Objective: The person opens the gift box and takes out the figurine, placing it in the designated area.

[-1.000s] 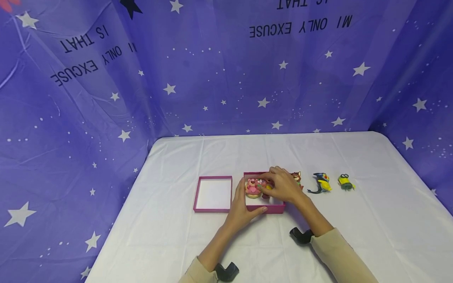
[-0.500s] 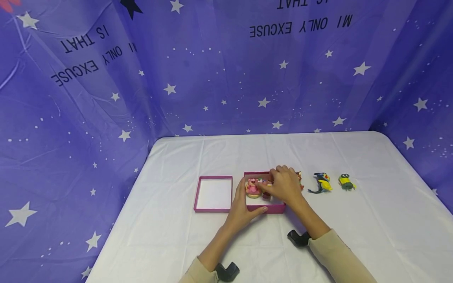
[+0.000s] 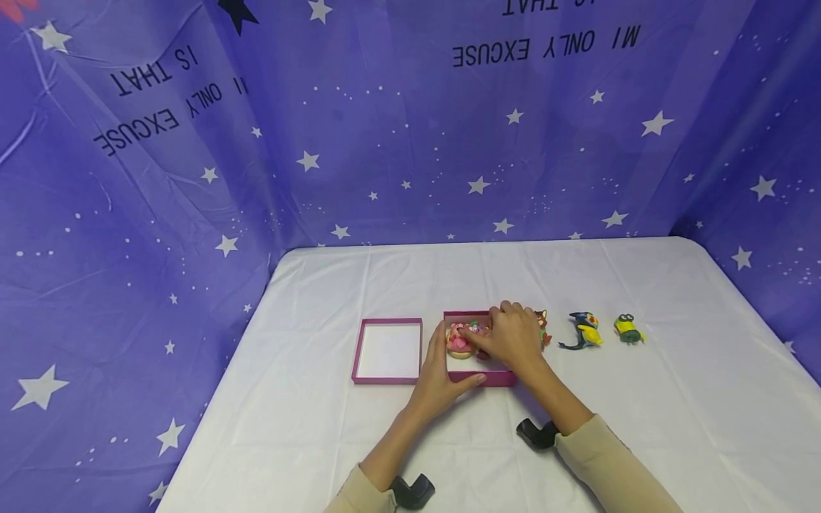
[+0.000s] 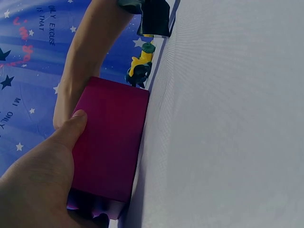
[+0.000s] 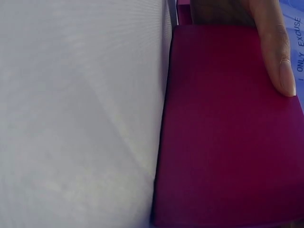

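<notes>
A magenta box (image 3: 490, 378) stands uncovered on the white table. My left hand (image 3: 437, 383) grips its left side, with the fingers along the left wall and the thumb (image 4: 71, 129) on the front wall. Inside lie a pink bear figurine (image 3: 458, 347) and, to its right, a small pink and green figurine (image 3: 477, 327), partly covered. My right hand (image 3: 517, 338) reaches over the box's right half, its thumb stretched left over the figurines. The other right fingertips are hidden behind the hand, so I cannot tell what they hold.
Left of the box lies its lid (image 3: 387, 380), white inside with a magenta rim. To the right are a brown fox-like figurine (image 3: 545, 331), partly hidden by the right hand, a dark blue and yellow figurine (image 3: 584, 331) and a yellow and green minion figurine (image 3: 628, 329).
My right hand has shifted slightly, its thumb now lying further left over the figurines, and more of the fox-like figurine is covered. The left hand has stayed on the box.
</notes>
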Tool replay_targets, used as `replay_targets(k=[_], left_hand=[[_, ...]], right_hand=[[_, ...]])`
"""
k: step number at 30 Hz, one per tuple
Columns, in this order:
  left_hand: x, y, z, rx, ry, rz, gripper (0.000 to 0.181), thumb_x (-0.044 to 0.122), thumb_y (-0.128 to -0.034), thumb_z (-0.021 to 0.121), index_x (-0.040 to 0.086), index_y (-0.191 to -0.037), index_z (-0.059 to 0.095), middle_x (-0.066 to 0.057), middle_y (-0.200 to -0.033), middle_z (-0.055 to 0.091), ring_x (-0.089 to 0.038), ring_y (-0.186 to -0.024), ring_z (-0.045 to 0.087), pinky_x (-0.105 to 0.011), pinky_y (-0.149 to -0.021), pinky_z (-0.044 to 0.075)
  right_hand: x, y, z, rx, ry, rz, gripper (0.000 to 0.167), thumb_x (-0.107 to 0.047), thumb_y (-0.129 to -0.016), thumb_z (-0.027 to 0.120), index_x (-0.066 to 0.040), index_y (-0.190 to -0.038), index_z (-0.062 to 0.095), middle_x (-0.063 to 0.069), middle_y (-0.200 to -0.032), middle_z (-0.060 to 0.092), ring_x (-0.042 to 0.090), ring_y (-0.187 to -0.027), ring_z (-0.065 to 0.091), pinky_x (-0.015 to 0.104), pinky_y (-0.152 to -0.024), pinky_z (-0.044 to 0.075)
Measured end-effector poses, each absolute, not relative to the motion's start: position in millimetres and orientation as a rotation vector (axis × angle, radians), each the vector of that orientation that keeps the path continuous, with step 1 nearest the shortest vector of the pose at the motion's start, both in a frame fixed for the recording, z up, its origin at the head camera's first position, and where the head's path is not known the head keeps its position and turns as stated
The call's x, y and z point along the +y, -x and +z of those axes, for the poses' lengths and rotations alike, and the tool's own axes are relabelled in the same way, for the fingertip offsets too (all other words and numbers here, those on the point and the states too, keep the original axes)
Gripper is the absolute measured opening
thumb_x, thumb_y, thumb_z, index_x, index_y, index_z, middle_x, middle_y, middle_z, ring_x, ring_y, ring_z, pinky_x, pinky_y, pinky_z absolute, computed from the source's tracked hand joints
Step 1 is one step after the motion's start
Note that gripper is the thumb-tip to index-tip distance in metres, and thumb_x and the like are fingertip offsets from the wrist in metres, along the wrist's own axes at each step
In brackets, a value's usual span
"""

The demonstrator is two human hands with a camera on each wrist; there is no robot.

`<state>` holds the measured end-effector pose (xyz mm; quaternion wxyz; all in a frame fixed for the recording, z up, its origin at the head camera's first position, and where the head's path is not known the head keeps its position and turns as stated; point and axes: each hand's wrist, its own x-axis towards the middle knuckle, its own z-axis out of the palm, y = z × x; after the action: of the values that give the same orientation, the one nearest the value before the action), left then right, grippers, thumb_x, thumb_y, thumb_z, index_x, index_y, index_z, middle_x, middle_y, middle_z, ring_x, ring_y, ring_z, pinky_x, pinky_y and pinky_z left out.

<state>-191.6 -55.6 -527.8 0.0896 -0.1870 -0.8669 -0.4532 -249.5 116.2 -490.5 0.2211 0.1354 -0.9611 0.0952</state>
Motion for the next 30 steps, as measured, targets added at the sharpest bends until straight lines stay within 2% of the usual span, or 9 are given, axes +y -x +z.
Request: replay_targets(k=[7, 13, 18, 24, 30], left_hand=[[-56.1, 191.5, -528.5, -2.591, 0.548, -1.356, 0.109, 0.05, -0.0733, 0.072, 0.007, -0.148, 0.005, -0.011, -0.152, 0.013, -0.026, -0.137, 0.019, -0.044, -0.107, 0.027], [-55.9, 191.9, -528.8, -2.577, 0.562, -1.361, 0.109, 0.049, -0.0737, 0.073, 0.006, -0.148, 0.005, -0.011, -0.152, 0.014, -0.026, -0.137, 0.019, -0.045, -0.106, 0.027], [-56.1, 192.1, -528.5, -2.584, 0.56, -1.365, 0.109, 0.048, -0.0739, 0.073, 0.008, -0.148, 0.005, -0.011, -0.152, 0.013, -0.026, -0.137, 0.019, -0.045, -0.106, 0.027], [-56.5, 191.5, -527.3, -2.6, 0.559, -1.353, 0.109, 0.049, -0.0744, 0.072, 0.008, -0.148, 0.004, -0.012, -0.152, 0.012, -0.028, -0.137, 0.019, -0.046, -0.106, 0.027], [-56.3, 190.6, -526.3, -2.592, 0.572, -1.344, 0.109, 0.048, -0.0745, 0.072, 0.007, -0.148, 0.004, -0.013, -0.152, 0.012, -0.031, -0.136, 0.02, -0.047, -0.105, 0.028]], right_hand=[[116.1, 250.2, -491.5, -2.65, -0.419, 0.324, 0.047, -0.056, -0.069, 0.066, -0.015, -0.054, 0.047, -0.001, -0.058, 0.042, 0.023, -0.059, 0.047, 0.036, -0.055, 0.038], [118.3, 250.7, -490.7, -2.627, -0.481, 0.412, 0.04, -0.047, -0.07, 0.07, -0.018, -0.053, 0.049, -0.004, -0.058, 0.041, 0.02, -0.059, 0.046, 0.033, -0.054, 0.037], [123.7, 251.0, -485.0, -2.689, -0.507, 0.501, 0.038, -0.047, -0.067, 0.075, -0.019, -0.053, 0.052, -0.004, -0.059, 0.044, 0.019, -0.06, 0.046, 0.034, -0.055, 0.039], [128.1, 252.0, -479.1, -2.718, -0.522, 0.687, 0.033, -0.042, -0.065, 0.08, -0.015, -0.061, 0.061, -0.004, -0.062, 0.048, 0.016, -0.061, 0.044, 0.031, -0.055, 0.038], [134.6, 254.0, -471.6, -2.682, -0.719, 0.829, 0.027, -0.032, -0.068, 0.081, -0.01, -0.078, 0.069, -0.002, -0.068, 0.05, 0.014, -0.066, 0.042, 0.03, -0.061, 0.036]])
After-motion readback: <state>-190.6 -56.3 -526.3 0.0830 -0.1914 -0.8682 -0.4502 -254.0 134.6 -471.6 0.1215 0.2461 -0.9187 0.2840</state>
